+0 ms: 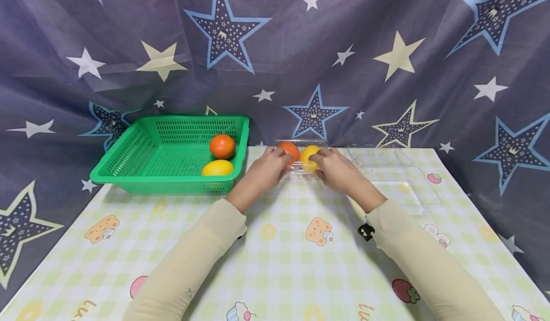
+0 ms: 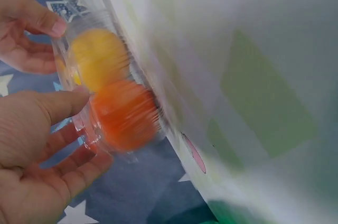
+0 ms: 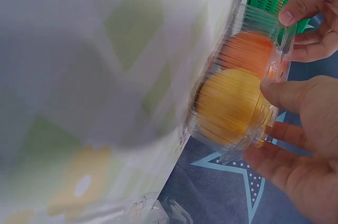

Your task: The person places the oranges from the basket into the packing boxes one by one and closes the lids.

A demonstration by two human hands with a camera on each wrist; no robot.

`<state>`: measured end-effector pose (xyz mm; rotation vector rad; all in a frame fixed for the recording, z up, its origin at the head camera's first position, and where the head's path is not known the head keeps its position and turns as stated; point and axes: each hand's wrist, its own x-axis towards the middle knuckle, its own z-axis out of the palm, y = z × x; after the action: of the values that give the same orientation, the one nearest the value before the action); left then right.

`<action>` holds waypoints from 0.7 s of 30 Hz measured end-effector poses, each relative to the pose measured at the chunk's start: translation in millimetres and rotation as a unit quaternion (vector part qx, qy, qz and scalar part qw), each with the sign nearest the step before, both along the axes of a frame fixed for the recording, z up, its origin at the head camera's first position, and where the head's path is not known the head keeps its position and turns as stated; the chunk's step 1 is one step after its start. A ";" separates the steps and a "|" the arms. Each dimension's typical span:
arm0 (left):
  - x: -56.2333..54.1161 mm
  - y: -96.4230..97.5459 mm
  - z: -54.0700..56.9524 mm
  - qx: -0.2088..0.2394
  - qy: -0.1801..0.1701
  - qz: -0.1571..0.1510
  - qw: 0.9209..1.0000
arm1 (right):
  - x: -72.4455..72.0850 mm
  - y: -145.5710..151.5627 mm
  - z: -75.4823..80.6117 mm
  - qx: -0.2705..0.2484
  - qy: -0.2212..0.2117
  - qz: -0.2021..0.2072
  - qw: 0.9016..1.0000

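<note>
At the table's far edge, both hands hold a clear plastic box (image 3: 256, 17) with ribbed walls. Inside it, an orange-red round fruit (image 1: 289, 153) sits left of a yellow fruit (image 1: 310, 157). My left hand (image 1: 267, 169) grips the box's left end, thumb on the near side and fingers around the far side, as the left wrist view shows. Likewise, my right hand (image 1: 341, 170) pinches the right end, its thumb (image 3: 288, 94) over the rim beside the yellow fruit.
A green basket (image 1: 167, 179) stands at the back left, with another orange-red fruit (image 1: 222, 146) and a yellow fruit (image 1: 217, 168) in its right side. More clear plastic containers (image 1: 423, 189) lie at the right, beyond the right forearm. A star-patterned curtain (image 1: 266, 72) hangs behind the table.
</note>
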<state>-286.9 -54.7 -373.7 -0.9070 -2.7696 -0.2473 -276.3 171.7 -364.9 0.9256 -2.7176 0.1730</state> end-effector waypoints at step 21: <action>-23.5 9.7 -2.1 0.006 -0.012 0.062 0.998 | -29.6 -8.8 3.0 0.015 -0.048 -0.050 0.997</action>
<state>-310.4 -45.0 -375.7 -0.7317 -2.8300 -0.2557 -305.9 162.8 -361.9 0.8066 -2.8557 0.1619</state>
